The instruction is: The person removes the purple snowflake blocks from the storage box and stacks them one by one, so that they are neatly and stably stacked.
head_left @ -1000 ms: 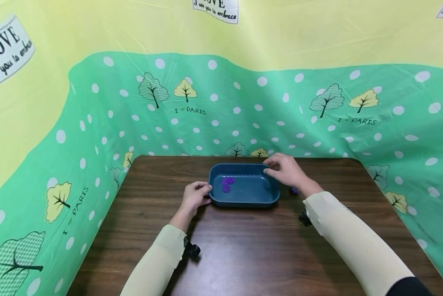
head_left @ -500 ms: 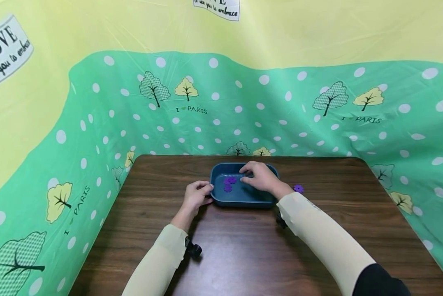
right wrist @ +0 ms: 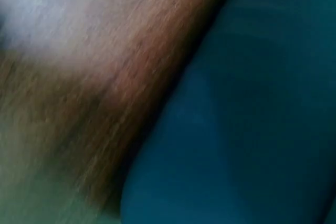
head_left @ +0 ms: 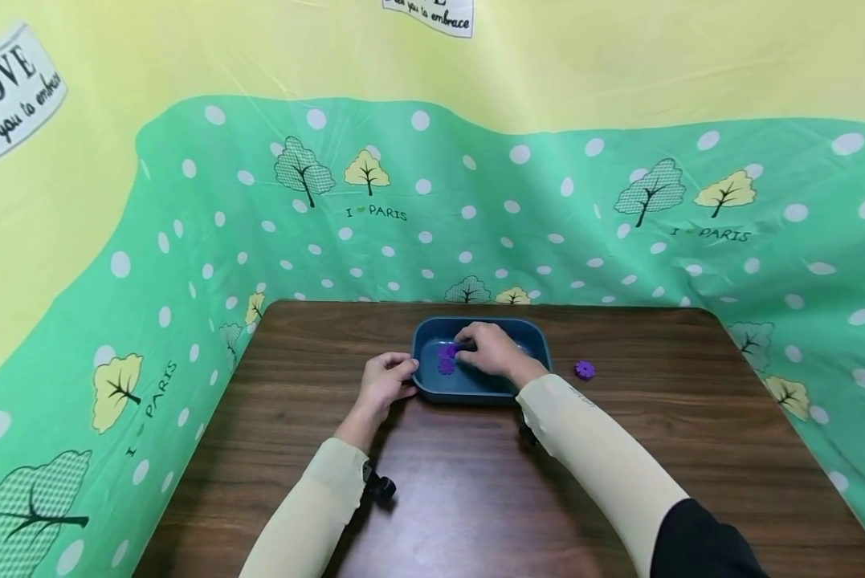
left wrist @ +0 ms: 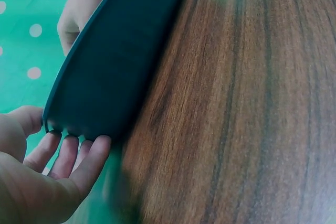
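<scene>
A blue rectangular tray stands on the table, with several small purple flower-shaped pieces inside near its left end. My left hand grips the tray's left end; in the left wrist view its thumb is at the rim and its fingers press the outer wall. My right hand reaches into the tray from the right. Its thumb and fingers stand apart beside the upper purple piece, and whether they touch it is hard to see. Another purple flower-shaped piece lies on the table right of the tray.
The dark wooden table meets a green and yellow patterned cloth at its back and sides. In the right wrist view the tray's outer wall fills the right side, blurred; no fingers show there.
My right hand has moved left from the tray's right end to the purple pieces inside. The piece on the table, earlier partly hidden behind that hand, now shows fully. The left hand stays put.
</scene>
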`<state>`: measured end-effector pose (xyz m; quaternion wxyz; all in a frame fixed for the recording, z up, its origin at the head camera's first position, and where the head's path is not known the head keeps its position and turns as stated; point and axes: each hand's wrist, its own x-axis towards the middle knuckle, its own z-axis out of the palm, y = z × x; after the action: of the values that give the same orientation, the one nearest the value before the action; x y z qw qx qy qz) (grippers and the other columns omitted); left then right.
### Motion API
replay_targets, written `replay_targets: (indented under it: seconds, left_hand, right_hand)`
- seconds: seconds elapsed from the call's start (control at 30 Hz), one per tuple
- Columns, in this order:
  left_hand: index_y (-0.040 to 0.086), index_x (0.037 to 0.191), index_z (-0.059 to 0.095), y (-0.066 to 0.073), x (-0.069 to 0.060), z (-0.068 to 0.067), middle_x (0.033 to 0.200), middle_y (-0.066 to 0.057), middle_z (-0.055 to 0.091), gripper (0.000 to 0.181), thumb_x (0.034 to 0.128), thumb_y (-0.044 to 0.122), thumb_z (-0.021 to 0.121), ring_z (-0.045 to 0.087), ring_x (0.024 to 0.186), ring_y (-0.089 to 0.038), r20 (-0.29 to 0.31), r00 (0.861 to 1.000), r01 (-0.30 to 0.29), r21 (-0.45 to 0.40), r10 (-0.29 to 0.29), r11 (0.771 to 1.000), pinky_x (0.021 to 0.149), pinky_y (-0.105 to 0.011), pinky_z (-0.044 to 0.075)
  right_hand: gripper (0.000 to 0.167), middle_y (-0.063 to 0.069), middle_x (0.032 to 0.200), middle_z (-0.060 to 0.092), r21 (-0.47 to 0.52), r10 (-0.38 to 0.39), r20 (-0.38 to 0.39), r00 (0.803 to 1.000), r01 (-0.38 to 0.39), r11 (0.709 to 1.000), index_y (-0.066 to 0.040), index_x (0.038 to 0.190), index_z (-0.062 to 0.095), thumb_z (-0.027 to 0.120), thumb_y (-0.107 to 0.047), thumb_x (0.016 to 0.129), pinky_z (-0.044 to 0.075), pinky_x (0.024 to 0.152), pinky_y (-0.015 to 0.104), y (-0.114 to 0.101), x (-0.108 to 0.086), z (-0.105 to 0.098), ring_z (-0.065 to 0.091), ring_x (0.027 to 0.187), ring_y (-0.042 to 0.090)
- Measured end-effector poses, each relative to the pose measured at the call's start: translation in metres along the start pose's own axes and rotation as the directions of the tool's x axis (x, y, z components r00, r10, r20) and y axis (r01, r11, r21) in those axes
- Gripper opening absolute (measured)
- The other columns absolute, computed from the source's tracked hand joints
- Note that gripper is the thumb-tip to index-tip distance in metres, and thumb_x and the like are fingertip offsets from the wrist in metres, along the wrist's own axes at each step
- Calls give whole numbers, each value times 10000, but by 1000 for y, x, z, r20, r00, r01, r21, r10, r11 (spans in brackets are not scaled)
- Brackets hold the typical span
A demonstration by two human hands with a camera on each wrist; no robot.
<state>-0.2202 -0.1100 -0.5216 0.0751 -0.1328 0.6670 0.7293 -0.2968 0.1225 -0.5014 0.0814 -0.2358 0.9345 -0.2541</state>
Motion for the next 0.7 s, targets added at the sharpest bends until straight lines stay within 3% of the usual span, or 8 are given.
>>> replay_targets:
  seconds: [0.17,0.43,0.7]
  left_hand:
    - [-25,1179,697,0,0,1,945,-63,654,284,934,113,739,644,822,-157,0,1000,-7,-2,7,1000,768,-424,657]
    - [-37,1194,689,-1,0,1,941,-60,645,297,937,105,734,635,822,-158,1,1000,-2,-3,2,1000,773,-427,657]
    - [-30,1181,692,0,1,2,950,-64,642,283,932,98,733,643,825,-163,0,1000,1,-6,-1,1000,767,-425,657]
  right_hand:
    - [314,86,1241,701,-25,40,6,999,-40,999,-111,1239,728,752,-244,955,581,965,452,0,3,4,678,1121,251]
    - [320,47,1246,711,-198,63,0,998,-61,978,-185,1243,745,751,-311,949,557,998,452,-4,6,11,663,1133,241]
    - [296,53,1292,694,-293,69,13,998,-62,954,-194,1231,759,755,-284,949,540,1038,476,-11,8,11,640,1202,278]
